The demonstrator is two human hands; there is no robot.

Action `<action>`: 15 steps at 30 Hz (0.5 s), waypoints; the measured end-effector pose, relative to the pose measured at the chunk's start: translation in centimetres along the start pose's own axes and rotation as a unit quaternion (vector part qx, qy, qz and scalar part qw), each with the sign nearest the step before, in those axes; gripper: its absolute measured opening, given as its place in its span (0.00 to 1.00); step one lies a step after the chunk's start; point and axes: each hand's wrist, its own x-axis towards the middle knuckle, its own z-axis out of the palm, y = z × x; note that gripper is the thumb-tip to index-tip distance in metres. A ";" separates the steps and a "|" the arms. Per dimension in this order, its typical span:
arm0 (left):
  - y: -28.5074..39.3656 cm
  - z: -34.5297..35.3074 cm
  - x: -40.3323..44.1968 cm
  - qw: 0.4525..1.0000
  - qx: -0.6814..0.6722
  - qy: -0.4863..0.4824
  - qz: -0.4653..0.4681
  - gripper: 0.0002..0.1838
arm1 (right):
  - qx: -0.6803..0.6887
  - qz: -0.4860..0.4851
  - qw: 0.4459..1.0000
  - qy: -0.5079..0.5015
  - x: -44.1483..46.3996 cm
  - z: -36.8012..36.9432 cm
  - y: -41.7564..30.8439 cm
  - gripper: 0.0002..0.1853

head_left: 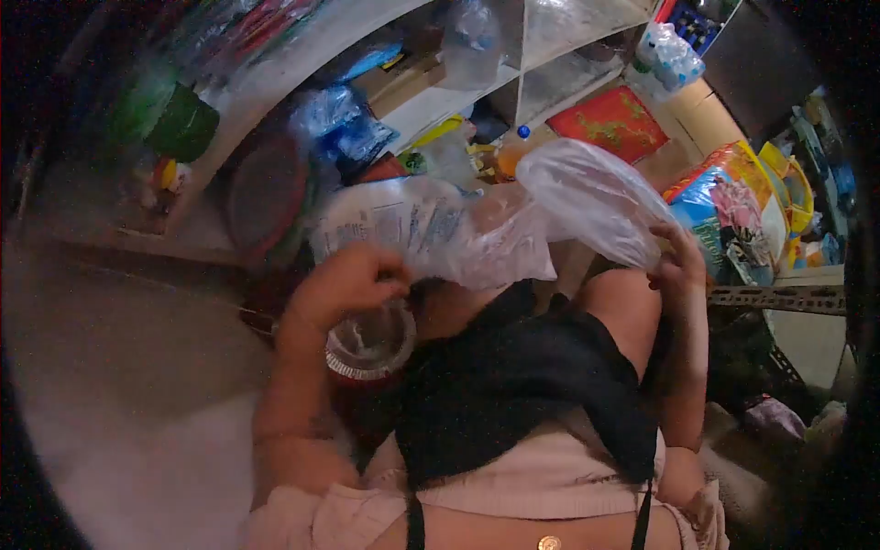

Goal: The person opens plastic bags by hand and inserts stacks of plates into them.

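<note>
My right hand [678, 261] pinches the edge of a clear plastic bag [591, 197], which stretches up and left, puffed out. My left hand [367, 277] is closed, fingers curled down just above a round clear container [371, 339] with a ridged rim. What those fingers hold, if anything, is hidden. Between the hands, a printed plastic packet [390, 220] lies beside a whitish-pink plastic bag [513, 243]; the clear bag's lower end overlaps this area. Black cloth [532, 376] covers my lap.
Shelving [550, 41] with plastic packs runs along the back. A bottle with a blue cap [511, 156] and a red patterned box [610, 126] stand there. At right sits a bright printed pack [733, 215] above a metal shelf edge [779, 299]. A green bucket [183, 124] is at upper left.
</note>
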 end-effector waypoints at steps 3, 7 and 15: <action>-2.8 6.0 -1.8 0.964 0.226 -0.075 -0.119 0.15 | 0.147 0.212 0.962 -0.088 -0.6 0.7 0.2 0.18; -8.3 15.0 -1.6 0.931 0.304 0.034 -0.197 0.15 | 0.138 0.113 0.982 -0.067 -0.5 2.4 -1.3 0.16; -10.0 11.3 1.0 0.895 0.408 0.073 -0.165 0.17 | 0.116 0.046 0.989 -0.082 -0.5 2.9 -3.2 0.15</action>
